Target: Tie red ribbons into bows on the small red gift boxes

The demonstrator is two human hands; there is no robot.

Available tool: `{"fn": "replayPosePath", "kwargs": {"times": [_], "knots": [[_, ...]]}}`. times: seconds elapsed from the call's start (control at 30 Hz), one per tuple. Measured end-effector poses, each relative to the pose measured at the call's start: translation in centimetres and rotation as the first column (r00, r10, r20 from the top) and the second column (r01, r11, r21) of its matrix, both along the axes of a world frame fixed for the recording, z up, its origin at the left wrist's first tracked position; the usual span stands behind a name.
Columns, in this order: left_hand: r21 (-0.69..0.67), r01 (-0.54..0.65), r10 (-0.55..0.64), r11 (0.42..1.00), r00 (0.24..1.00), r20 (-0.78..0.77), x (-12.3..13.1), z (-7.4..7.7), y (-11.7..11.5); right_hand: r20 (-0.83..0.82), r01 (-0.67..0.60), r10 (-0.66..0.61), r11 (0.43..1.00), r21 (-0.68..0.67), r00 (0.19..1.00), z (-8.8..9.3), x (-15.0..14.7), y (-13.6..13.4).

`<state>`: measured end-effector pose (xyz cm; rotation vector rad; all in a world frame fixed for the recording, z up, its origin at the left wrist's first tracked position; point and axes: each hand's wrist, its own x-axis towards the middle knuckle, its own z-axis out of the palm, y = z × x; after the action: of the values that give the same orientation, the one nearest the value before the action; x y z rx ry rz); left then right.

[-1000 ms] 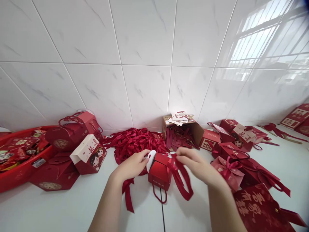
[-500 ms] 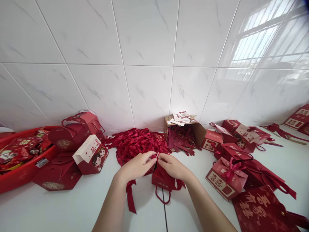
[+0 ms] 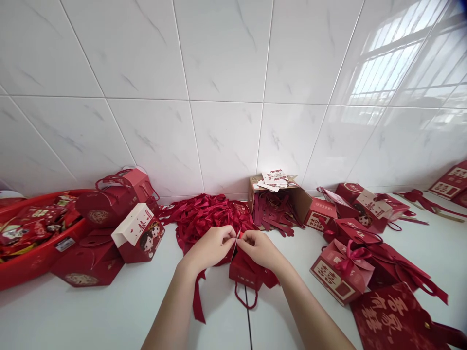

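A small red gift box (image 3: 245,272) stands on the white counter (image 3: 109,316) in front of me, a thin red cord handle looping below it. My left hand (image 3: 210,248) and my right hand (image 3: 258,249) meet over its top, fingers pinched together on the box's top flap and the red ribbon there. A strip of red ribbon (image 3: 197,297) trails down from under my left wrist. Behind my hands lies a heap of loose red ribbons (image 3: 207,214).
A red tray (image 3: 25,262) of sweets sits far left, with red gift boxes (image 3: 120,194) and a red-and-white box (image 3: 139,234) beside it. An open cardboard box (image 3: 277,197) with tags stands by the tiled wall. Tied boxes (image 3: 341,272) and a red bag (image 3: 394,318) lie right.
My right hand let the ribbon loop drop and came in to the box top, meeting my left hand there. The white flap closed. Both hands now pinch tighter at the top.
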<state>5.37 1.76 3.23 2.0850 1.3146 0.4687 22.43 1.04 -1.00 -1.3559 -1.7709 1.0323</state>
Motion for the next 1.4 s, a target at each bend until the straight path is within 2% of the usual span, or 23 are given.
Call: {"fn": "replayPosePath", "kwargs": {"times": [0.1,0.13,0.17,0.2,0.23,0.27,0.3,0.33,0.37,0.4,0.43,0.47,0.5,0.57,0.6,0.63,0.7,0.77,0.93,1.07,1.23,1.4], "knots": [[0.06,-0.077,0.073,0.995,0.995,0.071,-0.2,0.1,0.3,-0.031,0.035,-0.034,0.999,0.035,0.999,0.7,0.6,0.0],[0.098,-0.161,0.144,0.982,0.976,0.162,-0.5,0.3,0.5,-0.051,0.062,-0.059,0.996,0.062,0.997,1.1,1.1,-0.1],[0.145,-0.288,0.237,0.946,0.926,0.295,-0.9,0.4,0.6,-0.072,0.096,-0.089,0.991,0.096,0.993,1.6,1.7,-0.3],[0.188,-0.448,0.327,0.874,0.829,0.454,-1.5,0.7,0.6,-0.088,0.133,-0.123,0.983,0.129,0.989,2.1,2.4,-0.5],[0.21,-0.606,0.385,0.767,0.697,0.605,-2.1,0.9,0.7,-0.097,0.17,-0.156,0.972,0.16,0.983,2.7,3.2,-0.8],[0.218,-0.727,0.403,0.652,0.575,0.712,-2.9,1.2,0.6,-0.092,0.2,-0.186,0.962,0.183,0.978,3.2,4.1,-1.2],[0.234,-0.805,0.409,0.545,0.5,0.763,-3.7,1.5,0.6,-0.069,0.221,-0.211,0.955,0.197,0.975,3.7,4.9,-1.5],[0.278,-0.845,0.428,0.457,0.483,0.763,-4.5,1.7,0.5,-0.027,0.229,-0.229,0.953,0.2,0.973,4.0,5.8,-1.9],[0.347,-0.851,0.468,0.395,0.511,0.721,-5.2,1.9,0.4,0.033,0.226,-0.236,0.955,0.192,0.971,4.3,6.5,-2.2],[0.419,-0.831,0.52,0.366,0.556,0.649,-5.7,2.1,0.4,0.105,0.212,-0.232,0.962,0.17,0.967,4.3,7.2,-2.5],[0.473,-0.795,0.564,0.379,0.604,0.563,-6.1,2.1,0.4,0.182,0.192,-0.214,0.972,0.134,0.96,4.3,7.7,-2.6],[0.491,-0.753,0.583,0.439,0.654,0.483,-6.2,2.0,0.5,0.256,0.169,-0.187,0.981,0.09,0.948,4.1,8.0,-2.6],[0.458,-0.699,0.564,0.548,0.714,0.415,-6.0,1.7,0.6,0.315,0.146,-0.154,0.988,0.049,0.936,3.7,8.2,-2.5],[0.257,-0.496,0.41,0.83,0.853,0.322,-5.0,1.0,0.9,0.387,0.102,-0.09,0.995,-0.011,0.918,2.9,8.2,-2.0],[0.131,-0.349,0.301,0.928,0.909,0.287,-4.2,0.5,1.0,0.406,0.078,-0.059,0.997,-0.029,0.912,2.5,8.0,-1.7],[0.02,-0.203,0.191,0.979,0.949,0.252,-3.3,0.1,1.1,0.417,0.053,-0.03,0.998,-0.045,0.908,2.2,7.8,-1.4],[-0.111,-0.006,0.025,0.994,0.985,0.17,-1.6,-0.8,1.1,0.428,0.016,0.017,0.997,-0.075,0.903,1.6,7.2,-1.0],[-0.134,0.05,-0.037,0.99,0.995,0.096,-0.2,-1.5,0.9,0.43,0.008,0.031,0.996,-0.088,0.902,1.4,6.7,-0.7],[-0.154,0.012,-0.006,0.988,0.999,0.035,0.4,-2.3,1.1,0.412,0.015,0.017,0.997,-0.073,0.911,1.4,6.0,-0.4],[-0.207,0.002,0.005,0.978,0.999,0.032,-0.8,-2.2,1.8,0.388,-0.005,0.033,0.997,-0.071,0.921,2.0,6.9,-0.5],[-0.211,-0.046,0.065,0.977,0.994,0.086,-2.8,-1.4,2.2,0.374,-0.052,0.12,0.981,-0.186,0.92,2.7,9.1,-0.9],[-0.201,-0.103,0.127,0.974,0.986,0.111,-3.5,-1.4,2.5,0.386,0.004,0.079,0.978,-0.209,0.919,2.2,10.0,-0.6]]}}
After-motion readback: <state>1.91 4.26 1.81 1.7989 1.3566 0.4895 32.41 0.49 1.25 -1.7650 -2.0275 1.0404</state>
